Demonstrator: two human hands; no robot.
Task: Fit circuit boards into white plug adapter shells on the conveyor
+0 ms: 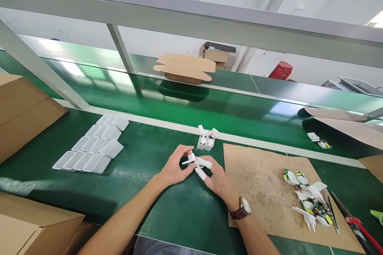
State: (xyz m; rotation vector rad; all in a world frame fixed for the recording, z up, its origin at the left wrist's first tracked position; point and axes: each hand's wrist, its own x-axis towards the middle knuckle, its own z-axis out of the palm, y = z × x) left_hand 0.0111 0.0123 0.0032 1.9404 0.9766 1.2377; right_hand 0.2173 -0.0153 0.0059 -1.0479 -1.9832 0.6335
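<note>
My left hand and my right hand meet over the green bench, both closed on a small white plastic charger part. Its details are partly covered by my fingers. White finger covers sit on the thumb and a finger of my right hand, and a watch is on that wrist. Just beyond my hands stand two small white housings with parts inside and lids sticking up. To the left, white open plastic cases lie in several rows.
A stained cardboard sheet at right carries circuit boards with white plug parts, tweezers and red-handled cutters. Cardboard boxes flank the left. A green conveyor belt runs behind, below a metal frame.
</note>
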